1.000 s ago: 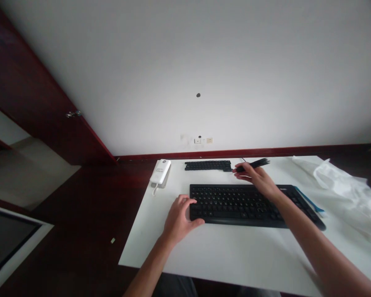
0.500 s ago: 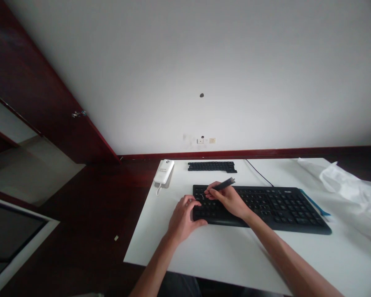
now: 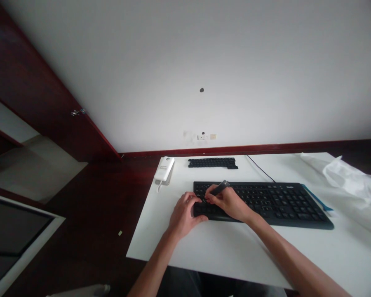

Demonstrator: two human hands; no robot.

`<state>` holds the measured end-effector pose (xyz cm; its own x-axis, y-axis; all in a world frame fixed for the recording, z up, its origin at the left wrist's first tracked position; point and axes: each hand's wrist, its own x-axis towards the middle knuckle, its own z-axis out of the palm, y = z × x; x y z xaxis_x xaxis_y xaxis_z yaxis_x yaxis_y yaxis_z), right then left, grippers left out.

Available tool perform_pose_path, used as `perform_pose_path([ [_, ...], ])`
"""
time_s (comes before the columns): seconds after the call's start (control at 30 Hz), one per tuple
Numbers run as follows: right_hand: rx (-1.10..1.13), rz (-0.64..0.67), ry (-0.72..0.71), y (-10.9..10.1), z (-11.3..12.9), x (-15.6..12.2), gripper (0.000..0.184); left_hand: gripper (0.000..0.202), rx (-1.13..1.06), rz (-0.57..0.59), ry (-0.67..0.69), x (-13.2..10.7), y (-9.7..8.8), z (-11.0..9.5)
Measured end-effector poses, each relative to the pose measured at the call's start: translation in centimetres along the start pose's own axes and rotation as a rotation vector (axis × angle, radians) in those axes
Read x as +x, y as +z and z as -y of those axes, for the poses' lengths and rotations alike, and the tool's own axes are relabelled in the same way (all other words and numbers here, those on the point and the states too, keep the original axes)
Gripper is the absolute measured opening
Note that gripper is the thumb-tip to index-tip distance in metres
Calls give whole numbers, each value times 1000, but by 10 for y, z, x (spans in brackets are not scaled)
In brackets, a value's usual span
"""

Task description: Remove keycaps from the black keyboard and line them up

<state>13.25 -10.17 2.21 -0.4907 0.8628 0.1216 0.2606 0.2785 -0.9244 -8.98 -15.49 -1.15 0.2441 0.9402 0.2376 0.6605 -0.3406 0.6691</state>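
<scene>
A full-size black keyboard (image 3: 286, 206) lies on the white table. My left hand (image 3: 183, 216) grips its left end, the thumb along the front edge and the fingers curled over the keys there. My right hand (image 3: 231, 204) rests over the left part of the keys, fingers closed round a dark pen-like tool (image 3: 219, 188). The tool leans to the right, and its thin light tip points down among the keys near my left fingertips. Its exact kind is too small to make out.
Behind the keyboard lies a separate black key panel (image 3: 212, 163). A white device with a strap (image 3: 164, 169) sits at the table's far left. Crumpled white sheeting (image 3: 346, 177) covers the right side, near a blue strip (image 3: 317, 198). A cable (image 3: 261, 168) runs backward.
My right hand has tilted the tool more upright, its top end moving left and its tip slightly lower. The left hand keeps its hold. The whole view has shifted slightly.
</scene>
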Motion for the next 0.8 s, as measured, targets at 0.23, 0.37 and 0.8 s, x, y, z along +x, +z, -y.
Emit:
perform_pose_path([
  [0.23,-80,30,-20,-2,8,-2,24,55,-13,-2,12,0,0,0],
  [0.37,-133,98,-85,-3,15,-5,22,56,-20,-12,18,0,1,2],
  [0.8,-170,43,9,6,21,-2,23,61,-15,-17,41,-1,-1,-1],
])
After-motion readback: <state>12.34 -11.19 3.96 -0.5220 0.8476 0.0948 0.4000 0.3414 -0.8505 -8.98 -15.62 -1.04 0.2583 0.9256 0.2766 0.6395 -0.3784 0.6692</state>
